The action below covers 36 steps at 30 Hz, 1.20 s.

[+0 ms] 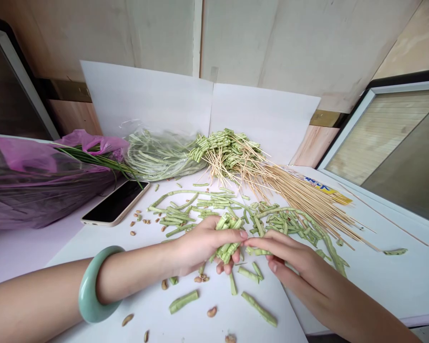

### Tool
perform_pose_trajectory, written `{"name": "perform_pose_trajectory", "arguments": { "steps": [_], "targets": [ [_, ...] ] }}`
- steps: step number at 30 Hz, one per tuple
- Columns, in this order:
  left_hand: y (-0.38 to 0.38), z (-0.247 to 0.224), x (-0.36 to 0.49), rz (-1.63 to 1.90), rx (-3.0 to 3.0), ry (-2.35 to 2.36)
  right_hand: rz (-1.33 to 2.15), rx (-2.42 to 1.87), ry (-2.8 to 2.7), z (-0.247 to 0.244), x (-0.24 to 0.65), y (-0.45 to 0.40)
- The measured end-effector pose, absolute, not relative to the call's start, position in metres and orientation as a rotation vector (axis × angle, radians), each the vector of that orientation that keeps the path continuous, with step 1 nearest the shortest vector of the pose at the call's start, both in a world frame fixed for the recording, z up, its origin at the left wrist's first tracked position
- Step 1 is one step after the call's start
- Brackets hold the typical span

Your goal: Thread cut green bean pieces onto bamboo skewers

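Observation:
My left hand (203,243), with a pale green bangle on its wrist, is closed around a bundle of cut long bean pieces (229,236). The thumb lies across the bundle and the fingertips curl beneath it. Just to the right, my right hand (289,259) has a short long bean piece (258,251) at its bent fingers, apparently pinched; part of the grip is hidden. Its index fingertip meets the left thumb tip. Below both hands, loose bean pieces (259,308) and brown bean seeds (211,312) lie scattered on white paper.
Behind the hands are skewered bean bundles (232,147) and a fan of bamboo skewers (307,200). More cut beans (289,224) lie at the right. A phone (116,202), a clear bag of long beans (160,152) and a purple plastic bag (39,186) occupy the left.

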State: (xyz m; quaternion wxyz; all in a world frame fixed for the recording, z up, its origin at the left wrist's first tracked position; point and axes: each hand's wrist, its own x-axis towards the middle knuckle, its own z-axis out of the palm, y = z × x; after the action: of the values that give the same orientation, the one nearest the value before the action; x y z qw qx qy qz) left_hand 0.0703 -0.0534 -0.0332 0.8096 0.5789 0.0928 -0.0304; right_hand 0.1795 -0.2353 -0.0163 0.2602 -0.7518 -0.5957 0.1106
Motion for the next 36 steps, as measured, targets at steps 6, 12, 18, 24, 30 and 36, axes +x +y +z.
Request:
{"name": "perform_pose_trajectory", "arguments": {
  "steps": [6,12,18,24,30,36],
  "targets": [
    [-0.052,-0.035,0.071,-0.039,1.221,0.228,0.387,-1.992,-1.558,-0.019,0.183,-0.235],
    [-0.057,-0.035,0.071,-0.15,1.281,0.198,0.455,-1.731,-1.383,-0.025,0.171,-0.228],
    [-0.061,-0.035,0.069,-0.182,1.256,0.11,0.32,-1.631,-1.273,-0.033,0.165,-0.219],
    [-0.061,-0.041,0.069,-0.256,1.231,0.033,0.124,-1.742,-1.299,-0.034,0.169,-0.22],
    [-0.059,-0.032,0.066,-0.22,1.265,0.082,-0.134,-1.912,-1.703,-0.025,0.17,-0.227],
    [-0.058,-0.03,0.061,-0.492,1.46,-0.086,0.508,-1.812,-1.854,-0.009,0.159,-0.233]
  ]
}}
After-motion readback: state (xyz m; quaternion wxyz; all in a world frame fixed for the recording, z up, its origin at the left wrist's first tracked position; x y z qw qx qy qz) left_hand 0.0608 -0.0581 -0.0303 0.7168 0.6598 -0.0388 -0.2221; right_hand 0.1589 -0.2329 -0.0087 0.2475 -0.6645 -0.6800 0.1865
